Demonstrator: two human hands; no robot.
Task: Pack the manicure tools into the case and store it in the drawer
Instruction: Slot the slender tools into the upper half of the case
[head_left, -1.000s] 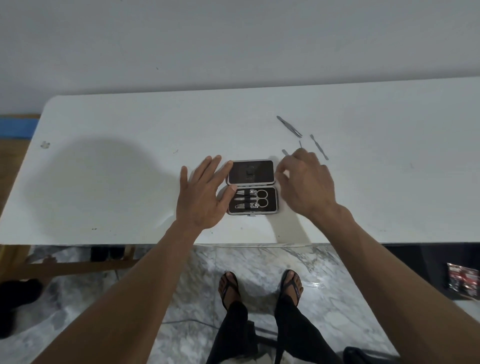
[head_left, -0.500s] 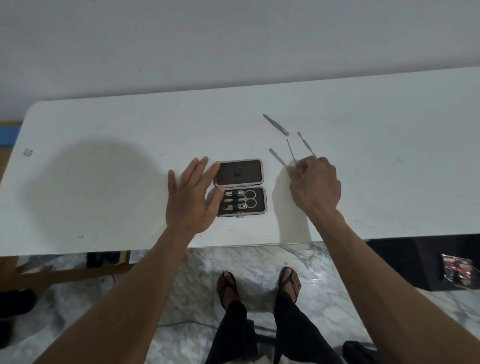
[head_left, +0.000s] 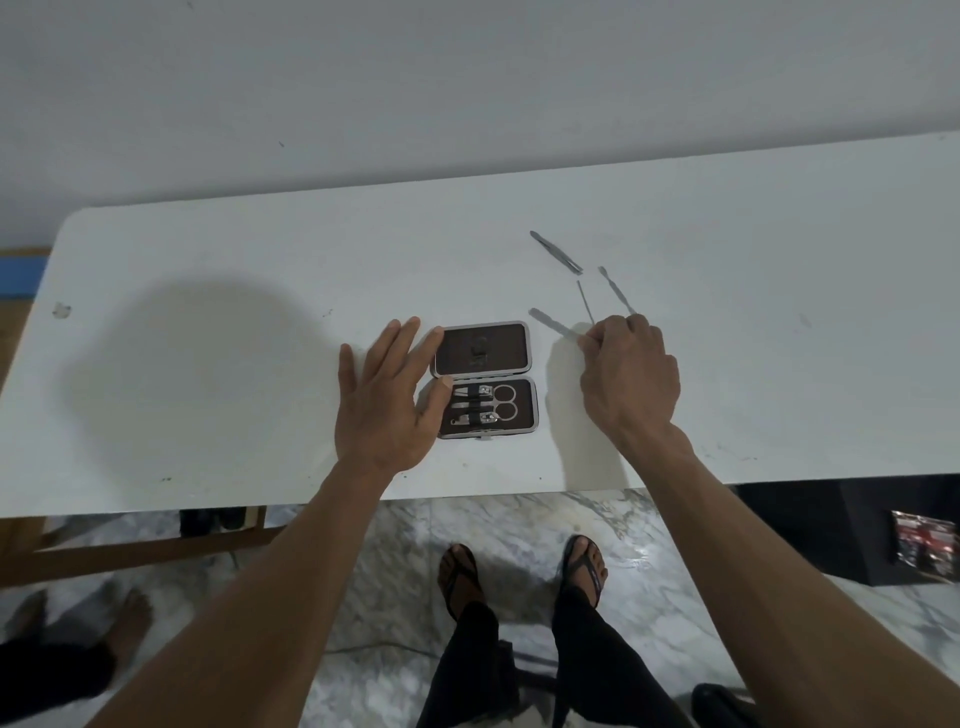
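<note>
A small brown manicure case (head_left: 483, 349) lies open on the white table (head_left: 208, 332), with scissors (head_left: 504, 402) and clippers strapped in its near half. My left hand (head_left: 387, 402) rests flat against the case's left edge, fingers spread. My right hand (head_left: 628, 379) is curled over the near ends of loose metal tools to the right of the case. Its fingertips touch a flat file (head_left: 550, 322); whether they grip it I cannot tell. A thin pick (head_left: 585, 300), a cuticle pusher (head_left: 614, 287) and tweezers (head_left: 556, 252) lie just beyond.
The table's front edge runs just below my wrists. A wall stands close behind the table. A black cabinet (head_left: 831, 525) sits low at the right on the marble floor. Another person's feet show at the lower left.
My right hand moved right from beside the case to the loose tools and curled over the file's end. The left hand stayed against the case.
</note>
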